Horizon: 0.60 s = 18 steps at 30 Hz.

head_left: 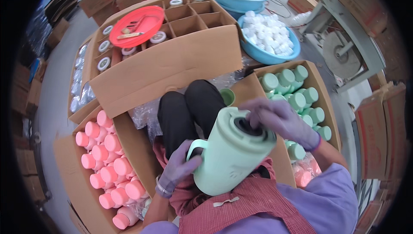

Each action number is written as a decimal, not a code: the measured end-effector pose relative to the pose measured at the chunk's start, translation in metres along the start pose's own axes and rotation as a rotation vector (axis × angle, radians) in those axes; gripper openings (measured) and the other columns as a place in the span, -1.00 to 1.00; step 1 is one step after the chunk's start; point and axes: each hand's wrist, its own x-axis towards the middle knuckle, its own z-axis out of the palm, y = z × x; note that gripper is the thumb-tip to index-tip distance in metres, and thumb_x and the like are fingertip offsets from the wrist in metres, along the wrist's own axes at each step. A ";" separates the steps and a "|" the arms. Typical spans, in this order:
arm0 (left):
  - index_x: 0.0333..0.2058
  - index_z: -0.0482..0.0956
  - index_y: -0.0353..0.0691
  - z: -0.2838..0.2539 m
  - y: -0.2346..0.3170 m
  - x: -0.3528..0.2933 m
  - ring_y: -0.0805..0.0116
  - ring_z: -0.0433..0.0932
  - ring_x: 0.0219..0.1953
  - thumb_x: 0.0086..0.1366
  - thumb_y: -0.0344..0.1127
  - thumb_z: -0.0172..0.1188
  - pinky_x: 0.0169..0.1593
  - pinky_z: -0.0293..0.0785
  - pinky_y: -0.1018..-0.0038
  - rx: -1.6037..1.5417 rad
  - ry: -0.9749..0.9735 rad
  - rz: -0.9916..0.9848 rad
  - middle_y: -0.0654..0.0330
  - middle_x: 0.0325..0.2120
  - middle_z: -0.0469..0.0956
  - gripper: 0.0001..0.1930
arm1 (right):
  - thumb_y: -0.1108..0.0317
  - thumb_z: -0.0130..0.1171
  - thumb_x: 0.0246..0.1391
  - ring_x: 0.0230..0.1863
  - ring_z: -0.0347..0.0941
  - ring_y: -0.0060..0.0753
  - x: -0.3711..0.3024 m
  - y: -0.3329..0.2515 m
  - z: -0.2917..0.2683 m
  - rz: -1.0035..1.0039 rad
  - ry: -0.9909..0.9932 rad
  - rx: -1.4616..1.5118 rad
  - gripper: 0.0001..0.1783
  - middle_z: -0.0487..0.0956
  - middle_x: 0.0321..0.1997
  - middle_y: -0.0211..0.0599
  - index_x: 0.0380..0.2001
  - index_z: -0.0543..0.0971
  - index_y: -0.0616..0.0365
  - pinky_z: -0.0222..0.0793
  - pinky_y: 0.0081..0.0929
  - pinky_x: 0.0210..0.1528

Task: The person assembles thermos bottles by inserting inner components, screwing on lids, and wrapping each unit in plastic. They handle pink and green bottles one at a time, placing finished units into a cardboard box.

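Note:
A mint-green insulated jug [230, 158] lies tilted across my lap, its dark open mouth turned up to the right. My gloved left hand [178, 167] is closed around the jug's handle. At the mouth, my gloved right hand [288, 122] has its fingers bent into the dark opening. Whatever those fingertips hold, if anything, is hidden. Just beyond the jug is a small green cup [228, 96], near my knee.
Pink-capped bottles [109, 173] fill a carton on the left; green-capped ones [297, 102] fill another on the right. Ahead, a divided carton [172, 68] carries a red tray [148, 21] with small tools. Blue basins [270, 57] hold white caps and clear parts.

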 end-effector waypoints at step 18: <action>0.00 0.59 -0.29 0.018 -0.084 0.037 0.43 0.61 -0.13 0.41 -0.21 0.15 -0.05 0.56 0.47 -0.345 -0.045 0.018 0.21 -0.14 0.63 -0.68 | -0.17 0.16 0.10 0.22 0.32 0.08 0.024 -0.026 0.055 -1.025 -0.367 -0.419 -0.43 0.41 0.21 -0.16 0.05 0.55 -0.06 0.18 -0.01 0.20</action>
